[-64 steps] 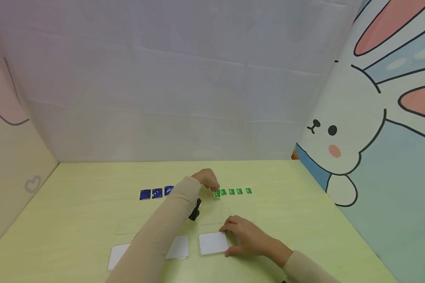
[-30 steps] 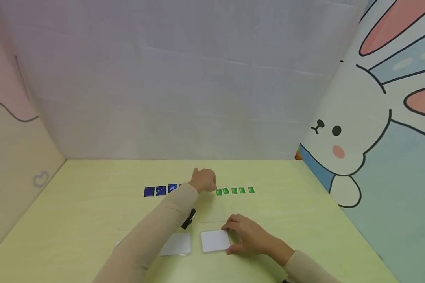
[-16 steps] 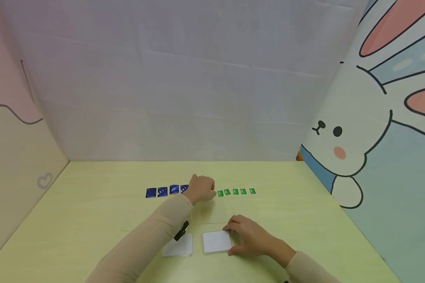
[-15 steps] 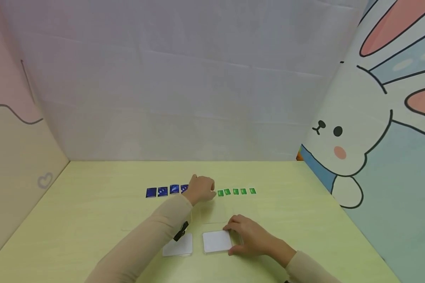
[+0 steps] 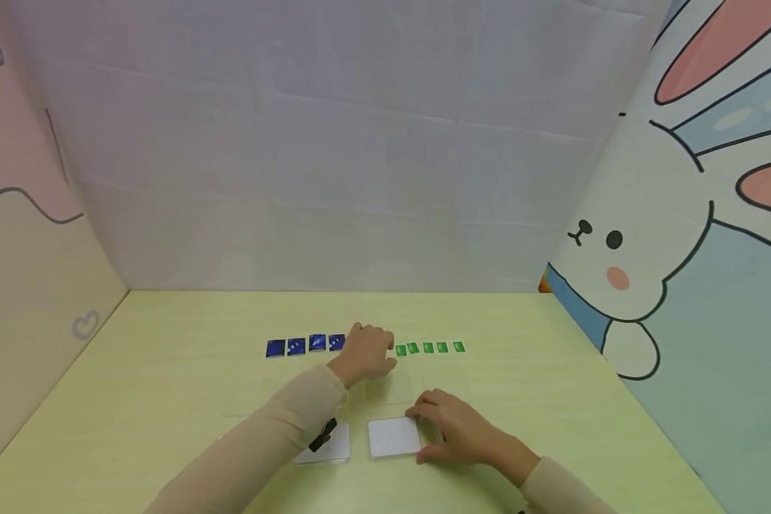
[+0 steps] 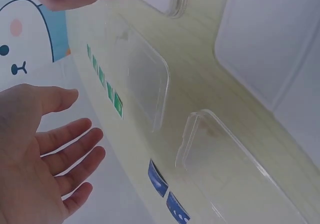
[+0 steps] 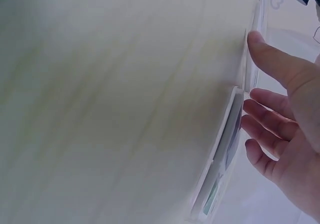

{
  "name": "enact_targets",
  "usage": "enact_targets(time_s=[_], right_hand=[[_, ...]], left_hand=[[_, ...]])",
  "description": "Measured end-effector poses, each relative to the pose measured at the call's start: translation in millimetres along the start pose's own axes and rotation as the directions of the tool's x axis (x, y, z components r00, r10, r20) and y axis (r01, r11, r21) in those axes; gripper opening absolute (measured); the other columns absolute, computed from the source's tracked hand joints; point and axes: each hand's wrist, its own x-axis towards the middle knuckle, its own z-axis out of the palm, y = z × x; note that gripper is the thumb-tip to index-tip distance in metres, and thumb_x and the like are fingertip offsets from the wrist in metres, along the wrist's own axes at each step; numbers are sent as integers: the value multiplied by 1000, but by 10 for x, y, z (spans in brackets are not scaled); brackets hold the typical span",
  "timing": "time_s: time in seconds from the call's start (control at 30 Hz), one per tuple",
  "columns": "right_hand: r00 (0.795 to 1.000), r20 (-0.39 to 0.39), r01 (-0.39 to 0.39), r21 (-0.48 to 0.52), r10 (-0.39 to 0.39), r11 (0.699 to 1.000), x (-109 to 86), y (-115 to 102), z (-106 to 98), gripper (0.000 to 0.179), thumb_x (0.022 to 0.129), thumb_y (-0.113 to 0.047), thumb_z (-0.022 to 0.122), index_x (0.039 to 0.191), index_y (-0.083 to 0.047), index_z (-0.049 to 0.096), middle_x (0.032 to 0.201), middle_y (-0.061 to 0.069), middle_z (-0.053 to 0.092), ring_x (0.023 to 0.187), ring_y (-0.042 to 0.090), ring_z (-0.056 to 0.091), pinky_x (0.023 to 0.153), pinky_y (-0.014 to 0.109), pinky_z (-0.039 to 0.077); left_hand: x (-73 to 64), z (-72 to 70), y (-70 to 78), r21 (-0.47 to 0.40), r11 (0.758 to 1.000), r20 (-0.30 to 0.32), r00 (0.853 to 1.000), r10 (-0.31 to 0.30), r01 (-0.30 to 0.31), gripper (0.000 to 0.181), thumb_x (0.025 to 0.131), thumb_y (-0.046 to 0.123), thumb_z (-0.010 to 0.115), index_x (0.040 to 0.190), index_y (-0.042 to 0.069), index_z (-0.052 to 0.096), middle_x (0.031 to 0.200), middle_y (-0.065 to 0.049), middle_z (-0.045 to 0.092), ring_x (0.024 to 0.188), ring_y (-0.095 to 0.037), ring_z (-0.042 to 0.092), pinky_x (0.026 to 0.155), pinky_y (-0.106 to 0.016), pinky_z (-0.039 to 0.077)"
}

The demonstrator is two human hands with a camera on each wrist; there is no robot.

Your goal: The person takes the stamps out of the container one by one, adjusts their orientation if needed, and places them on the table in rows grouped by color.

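My left hand [image 5: 363, 351] hovers palm-down between a row of small blue picture pieces [image 5: 296, 347] and a row of small green pieces [image 5: 428, 348]. In the left wrist view its fingers are spread and loosely bent, holding nothing. With thumb and fingers at opposite sides, my right hand [image 5: 457, 430] holds the right end of a clear plastic case of white cards [image 5: 392, 437]. A second white-topped case [image 5: 335, 446] lies to its left, partly covered by the left forearm. Two clear plastic lids, one by the green row [image 6: 145, 76] and one by the blue row [image 6: 220, 166], lie beyond the cases.
The light yellow-green tabletop [image 5: 552, 428] runs back to a pale cloth wall [image 5: 360, 178]. A printed panel with a cartoon rabbit [image 5: 642, 257] borders the right side, and a pink and cream panel [image 5: 26, 271] the left.
My left hand has drawn back from the nearest green piece, toward the body and slightly left, uncovering a further blue piece. The right hand stays at the white card case.
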Motion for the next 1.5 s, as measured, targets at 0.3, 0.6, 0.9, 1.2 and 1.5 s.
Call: enact_targets(time_s=[0.3, 0.6, 0.9, 1.2, 1.5], right_hand=[[997, -65, 40, -37, -43, 999, -60, 52, 8, 56, 72, -46, 80, 115, -14, 64, 105, -5, 62, 98, 8, 55, 88, 29, 49], [996, -88, -9, -46, 5, 999, -129, 115, -27, 57, 72, -51, 79, 115, -18, 63, 110, -8, 61, 103, 10, 55, 91, 35, 48], [995, -35, -97, -44, 96, 994, -124, 159, -140, 55, 71, -52, 78, 114, -20, 64, 113, -8, 62, 108, 13, 56, 94, 40, 47], [988, -6, -154, -48, 154, 987, -298, 227, -136, 55, 73, -54, 76, 115, -20, 64, 115, -7, 62, 108, 14, 56, 94, 43, 47], [986, -54, -163, -80, 159, 983, -468, 292, -130, 56, 72, -56, 76, 114, -20, 63, 114, -7, 62, 105, 14, 57, 92, 44, 48]], left_hand=[[-164, 61, 101, 43, 995, -10, 995, 95, -95, 31, 85, 40, 65, 106, 18, 68, 104, 1, 69, 97, -20, 61, 96, -41, 41], [-335, 73, 175, 107, 980, -43, 984, 174, -169, 33, 83, 45, 65, 106, 21, 67, 105, 5, 68, 95, -17, 60, 91, -36, 42], [-427, 92, 196, 110, 975, -57, 978, 199, -192, 34, 82, 46, 64, 106, 22, 68, 100, 5, 66, 91, -15, 58, 85, -32, 39], [-545, 204, 349, 143, 968, -38, 976, 214, -206, 38, 83, 50, 62, 110, 23, 65, 101, 6, 64, 93, -14, 55, 88, -32, 39], [-566, 290, 520, 163, 963, -48, 973, 226, -215, 40, 82, 51, 63, 110, 22, 65, 101, 6, 64, 92, -12, 54, 88, -31, 39]])
